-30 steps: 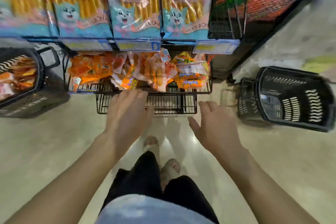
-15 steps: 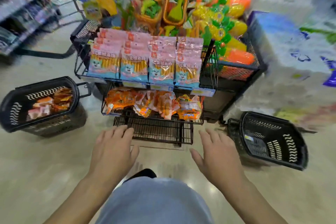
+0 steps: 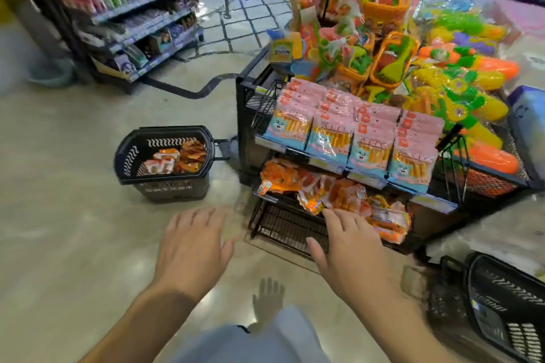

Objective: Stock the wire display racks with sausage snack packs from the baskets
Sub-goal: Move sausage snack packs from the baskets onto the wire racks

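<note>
**Item 1.** Wire display rack (image 3: 281, 225), black, three tiers, set against a mesh bin of plastic toys (image 3: 392, 62).
- Top tier: four rows of pink-and-blue packs (image 3: 362, 141) are stood upright. Each is printed with a cartoon cat and yellow sticks. Characters are printed on the fronts but are too blurred to be read.
- Price strips (image 3: 327, 163) are fixed along the tier edges (print illegible).
- Middle tier: orange sausage packs (image 3: 295, 180) are heaped loosely, with small white tags seen on some.
- Bottom tier: only its wire grid is seen.

**Item 2.** Left basket (image 3: 174, 190), black plastic, stood on the floor (image 3: 73, 215) near the rack's left side. A line of white characters is printed on its wall but cannot be read. Orange packets (image 3: 193, 153) and white-and-orange packets (image 3: 160, 163) are held inside.

**Item 3.** Right basket (image 3: 507, 298), black, cut off at the lower right corner. Its contents cannot be told.

**Item 4.** Left hand (image 3: 191, 247) is held palm down over the floor, with fingers straight and spread and nothing gripped.

**Item 5.** Right hand (image 3: 351, 250) is held likewise, with nothing gripped. Its fingertips are seen against the front of the middle tier, and contact with the packs cannot be told.

**Item 6.** Store shelving (image 3: 132, 18) is seen at the back left, with its labels blurred.
</note>
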